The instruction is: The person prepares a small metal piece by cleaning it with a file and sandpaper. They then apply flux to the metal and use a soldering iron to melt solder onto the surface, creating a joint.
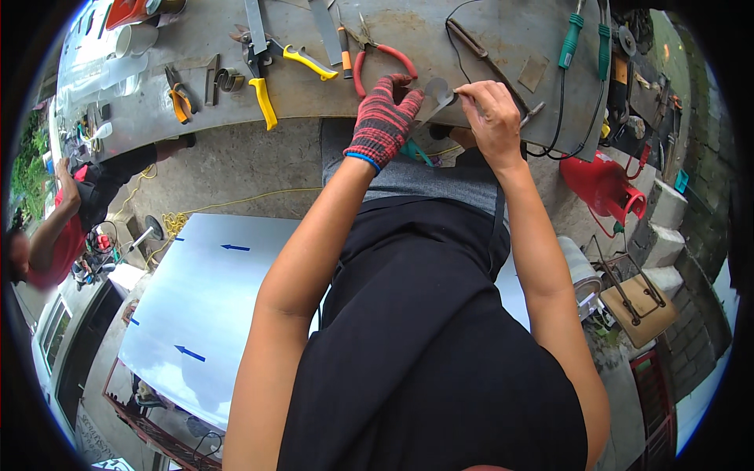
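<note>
Near the front edge of the metal worktable (306, 102), both my hands are closed on a small, thin, curled grey metal strip (441, 99). My left hand (386, 116), in a red and black striped knit glove, grips its left side. My bare right hand (493, 116) pinches its right end between thumb and fingers. Just beyond the glove lie red-handled pliers (386, 53), their handles spread. Yellow-handled snips (258, 74) rest to the left, beside a second yellow-handled tool (310, 63).
On the table's left are orange-handled pliers (180, 98) and a metal ring (229, 79). Green-handled tools (571, 43) with black cables lie at the right. A red tank (601, 188) stands below right. A white sheet (212, 290) lies left of me; another person (59, 204) is at the far left.
</note>
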The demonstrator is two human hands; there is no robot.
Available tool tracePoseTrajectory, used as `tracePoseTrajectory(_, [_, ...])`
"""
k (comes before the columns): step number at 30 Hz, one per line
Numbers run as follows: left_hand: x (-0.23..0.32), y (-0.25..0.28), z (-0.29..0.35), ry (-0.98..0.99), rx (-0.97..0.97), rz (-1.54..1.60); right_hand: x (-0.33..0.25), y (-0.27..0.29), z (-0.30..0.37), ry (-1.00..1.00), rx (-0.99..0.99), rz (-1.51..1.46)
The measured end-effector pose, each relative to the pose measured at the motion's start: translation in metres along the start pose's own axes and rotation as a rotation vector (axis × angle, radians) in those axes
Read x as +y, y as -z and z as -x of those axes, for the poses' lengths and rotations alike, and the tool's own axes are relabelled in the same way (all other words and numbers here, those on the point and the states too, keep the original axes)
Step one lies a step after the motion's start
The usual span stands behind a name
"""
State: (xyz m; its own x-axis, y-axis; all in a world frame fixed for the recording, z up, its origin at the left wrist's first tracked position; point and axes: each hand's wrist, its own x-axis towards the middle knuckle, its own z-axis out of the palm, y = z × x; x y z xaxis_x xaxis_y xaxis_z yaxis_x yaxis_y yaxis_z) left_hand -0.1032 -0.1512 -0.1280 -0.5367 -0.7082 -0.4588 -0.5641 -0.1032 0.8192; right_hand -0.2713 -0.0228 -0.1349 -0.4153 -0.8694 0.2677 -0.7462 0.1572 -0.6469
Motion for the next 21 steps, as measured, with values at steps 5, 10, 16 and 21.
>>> tracePoseTrajectory(5, [0.014,-0.005,0.004,0.062,-0.065,0.057,-0.007,0.010,0.003,0.092,0.004,0.096])
tracePoseTrajectory(10, [0.012,-0.012,0.001,-0.044,-0.160,0.183,-0.023,0.024,0.003,0.152,0.012,0.114])
tracePoseTrajectory(16, [0.036,0.003,0.017,-0.036,-0.273,0.327,-0.051,0.053,0.002,0.199,0.090,0.092])
tracePoseTrajectory(21, [0.060,0.015,0.059,-0.110,-0.122,0.387,-0.079,0.070,0.007,0.137,0.196,0.007])
